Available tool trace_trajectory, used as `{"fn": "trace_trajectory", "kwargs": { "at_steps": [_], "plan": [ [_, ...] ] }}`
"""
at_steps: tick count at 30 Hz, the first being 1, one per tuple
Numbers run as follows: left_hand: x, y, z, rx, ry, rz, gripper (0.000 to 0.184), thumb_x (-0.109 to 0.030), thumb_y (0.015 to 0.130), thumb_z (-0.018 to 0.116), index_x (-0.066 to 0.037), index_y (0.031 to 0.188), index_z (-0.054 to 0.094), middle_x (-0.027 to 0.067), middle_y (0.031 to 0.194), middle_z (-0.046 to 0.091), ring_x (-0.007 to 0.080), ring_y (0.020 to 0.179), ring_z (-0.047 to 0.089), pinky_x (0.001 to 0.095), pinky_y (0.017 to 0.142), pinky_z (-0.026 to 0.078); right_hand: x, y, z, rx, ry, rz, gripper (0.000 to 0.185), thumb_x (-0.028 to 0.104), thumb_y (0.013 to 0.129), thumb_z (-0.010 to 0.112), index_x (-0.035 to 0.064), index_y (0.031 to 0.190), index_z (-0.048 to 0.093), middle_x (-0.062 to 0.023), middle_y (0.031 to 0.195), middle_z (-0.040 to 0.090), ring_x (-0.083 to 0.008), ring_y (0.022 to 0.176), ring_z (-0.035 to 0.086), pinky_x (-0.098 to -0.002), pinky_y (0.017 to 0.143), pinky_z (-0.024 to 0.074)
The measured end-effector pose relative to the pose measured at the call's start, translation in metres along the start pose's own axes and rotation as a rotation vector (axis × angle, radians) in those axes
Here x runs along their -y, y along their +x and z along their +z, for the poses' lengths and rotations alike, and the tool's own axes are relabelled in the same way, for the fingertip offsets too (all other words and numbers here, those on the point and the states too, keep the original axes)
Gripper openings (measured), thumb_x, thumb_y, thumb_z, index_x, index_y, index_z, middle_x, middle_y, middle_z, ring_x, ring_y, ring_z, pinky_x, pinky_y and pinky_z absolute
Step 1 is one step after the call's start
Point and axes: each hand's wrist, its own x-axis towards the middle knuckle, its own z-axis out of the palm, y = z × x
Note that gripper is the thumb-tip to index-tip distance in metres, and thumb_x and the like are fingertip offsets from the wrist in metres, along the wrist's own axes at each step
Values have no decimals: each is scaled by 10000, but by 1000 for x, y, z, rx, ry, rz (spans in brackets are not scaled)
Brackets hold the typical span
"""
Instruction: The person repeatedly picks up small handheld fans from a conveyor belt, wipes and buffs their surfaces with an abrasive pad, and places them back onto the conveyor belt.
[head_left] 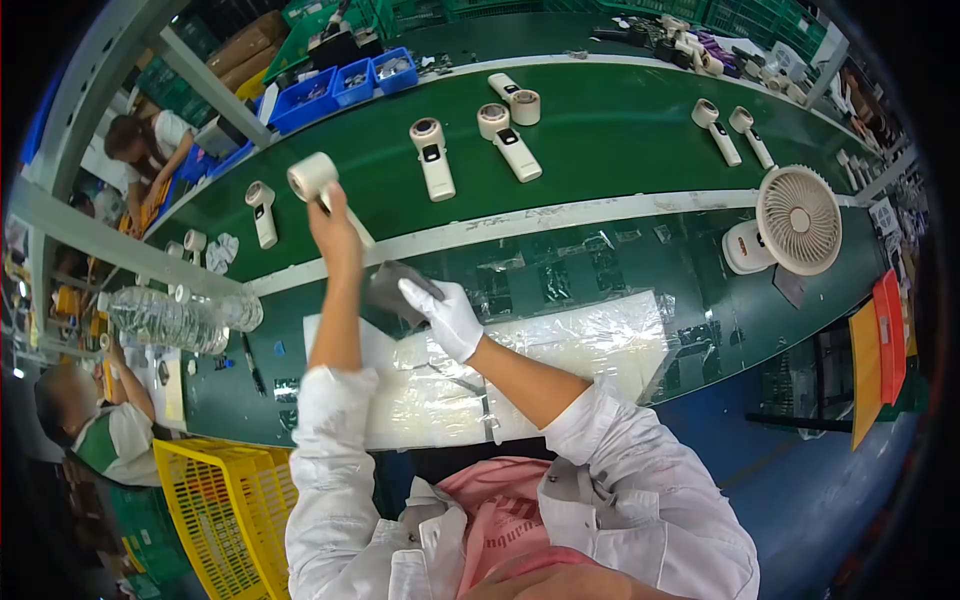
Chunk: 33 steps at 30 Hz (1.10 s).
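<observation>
My left hand (pixel 338 232), bare, is closed around the handle of a white handheld fan (pixel 313 173) over the green belt. The fan's round head points up and to the left. My right hand (pixel 452 318) wears a white glove and grips a dark grey cloth (pixel 396 288), its thumb lying on top. Below it a white padded sheet (pixel 570 350), covered in clear film, lies on the workbench. Left of the held fan, another handheld fan (pixel 262 215) rests on the belt; a fan (pixel 433 160) with a dark display lies to the right.
More handheld fans (pixel 512 145) lie along the green belt (pixel 620 130). A round desk fan (pixel 798 220) stands at the right. Water bottles (pixel 170 318) and a black pen (pixel 252 362) are on the left. A yellow crate (pixel 225 500) sits below. Two people work at the left.
</observation>
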Motion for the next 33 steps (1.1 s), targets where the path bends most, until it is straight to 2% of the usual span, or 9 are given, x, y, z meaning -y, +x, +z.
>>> {"fn": "trace_trajectory", "kwargs": {
  "at_steps": [3,8,11,15,19,23,26,29,33],
  "plan": [
    [17,73,-9,-11,493,-21,598,-473,942,676,46,1230,600,282,1246,620,371,1180,595,436,971,463,-17,16,-7,-67,306,-38,443,280,1014,668,-70,1285,639,-48,1134,693,-89,997,630,-253,892,512],
    [45,91,-16,69,1289,-211,646,-502,934,651,66,1235,582,306,1296,572,467,1209,545,580,987,441,5,41,-44,-194,727,-80,337,177,984,693,0,1260,617,-98,1161,676,-211,1036,690,-351,892,578],
    [47,77,21,-177,1383,119,682,-542,923,645,59,1240,586,305,1341,546,479,1229,534,612,982,431,26,42,-58,-236,776,-88,305,174,993,671,37,1261,615,-82,1172,671,-219,1075,672,-367,915,572],
    [58,70,100,535,931,-342,842,-649,781,717,47,1247,626,277,1353,595,443,1330,513,559,1081,421,33,51,-75,-279,793,-158,305,197,1011,643,63,1281,600,-77,1216,662,-217,1114,655,-381,974,543],
    [33,36,130,343,980,-236,809,-498,741,775,53,1298,576,247,1311,642,439,1278,572,532,1088,421,33,54,-91,-307,805,-188,354,219,1020,619,47,1324,560,-120,1295,623,-274,1210,606,-433,1068,485],
    [4,19,93,482,173,-300,344,-76,810,767,62,1040,552,208,906,704,283,747,747,356,578,585,43,53,-101,-350,841,-255,344,234,1015,638,69,1311,572,-92,1266,638,-247,1164,624,-412,1024,507],
    [-37,-19,53,641,43,-360,298,-128,865,797,1,963,548,72,764,645,171,596,657,312,489,544,47,54,-101,-428,802,-300,340,240,1019,641,75,1309,575,-80,1244,641,-229,1123,638,-386,973,527],
    [-64,-77,20,758,-331,-521,589,-72,908,727,-63,1402,406,101,905,604,192,587,621,313,449,493,50,55,-88,-586,493,-412,359,264,1026,641,20,1289,626,-86,1203,675,-177,1090,641,-328,944,521],
    [-77,-132,4,883,-401,-694,826,-13,919,674,-162,1582,205,85,944,553,148,530,499,286,404,376,64,29,-56,-530,-278,-616,367,237,1037,611,-21,1294,649,-109,1294,692,-179,1187,638,-322,1021,486]
  ]
}}
